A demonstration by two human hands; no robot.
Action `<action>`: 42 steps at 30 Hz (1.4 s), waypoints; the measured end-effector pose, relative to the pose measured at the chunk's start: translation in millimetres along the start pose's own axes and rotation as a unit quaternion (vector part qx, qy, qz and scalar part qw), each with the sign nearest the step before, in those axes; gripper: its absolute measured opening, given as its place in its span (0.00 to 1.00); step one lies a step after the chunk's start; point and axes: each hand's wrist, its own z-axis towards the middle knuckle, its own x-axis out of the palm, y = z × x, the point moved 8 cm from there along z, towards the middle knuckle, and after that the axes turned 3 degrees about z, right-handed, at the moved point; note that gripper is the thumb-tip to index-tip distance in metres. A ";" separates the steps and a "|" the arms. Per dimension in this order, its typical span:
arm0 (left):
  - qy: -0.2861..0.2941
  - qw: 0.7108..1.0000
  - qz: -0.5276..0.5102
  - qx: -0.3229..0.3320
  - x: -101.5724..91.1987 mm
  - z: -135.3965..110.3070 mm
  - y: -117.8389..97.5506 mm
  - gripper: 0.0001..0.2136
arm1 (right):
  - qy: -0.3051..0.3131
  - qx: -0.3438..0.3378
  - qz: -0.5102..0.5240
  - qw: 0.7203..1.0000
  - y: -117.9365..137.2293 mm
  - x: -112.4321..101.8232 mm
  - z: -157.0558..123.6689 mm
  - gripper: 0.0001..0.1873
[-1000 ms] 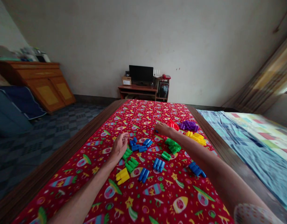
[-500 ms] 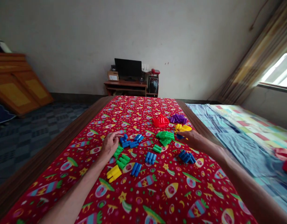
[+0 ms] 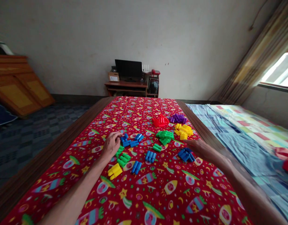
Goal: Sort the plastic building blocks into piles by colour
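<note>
My left hand [image 3: 111, 144] rests at the left of the loose toy blocks, its fingers loosely bent and apart beside a blue block [image 3: 125, 137]. Close to its wrist lie green blocks [image 3: 123, 159] and a yellow block [image 3: 115, 171]. My right hand [image 3: 197, 148] hovers over the right edge of a small blue block pile [image 3: 186, 155], fingers stretched to the left, with nothing visible in them. Just beyond its fingertips is a yellow block pile [image 3: 184, 131]. A green pile [image 3: 165, 137] and a single green block [image 3: 157, 147] lie further left.
Red blocks [image 3: 160, 121] and purple blocks [image 3: 178, 118] form piles farther back. More blue blocks [image 3: 150, 156] lie mid-table on the red patterned cloth [image 3: 144, 200]. A bed [image 3: 239, 140] stands at the right; a desk with a monitor [image 3: 128, 69] is by the wall.
My right hand has come back from the yellow pile toward me, over the blue pile. The blue block under its fingers now seems to lie on that pile. My left hand has barely moved.
</note>
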 end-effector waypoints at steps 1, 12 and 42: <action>-0.001 1.000 0.000 0.002 0.1 0.0 -0.2 0.12 | 0.003 -0.010 0.006 1.000 8.9 0.1 5.3 0.13; -0.009 1.000 -0.006 -0.003 0.2 -1.5 0.5 0.12 | 0.084 -0.263 -0.010 0.961 159.0 98.8 37.1 0.19; 0.025 0.999 -0.033 -0.004 -0.6 0.1 -7.2 0.14 | -0.012 -0.141 0.044 0.989 79.7 19.8 19.6 0.13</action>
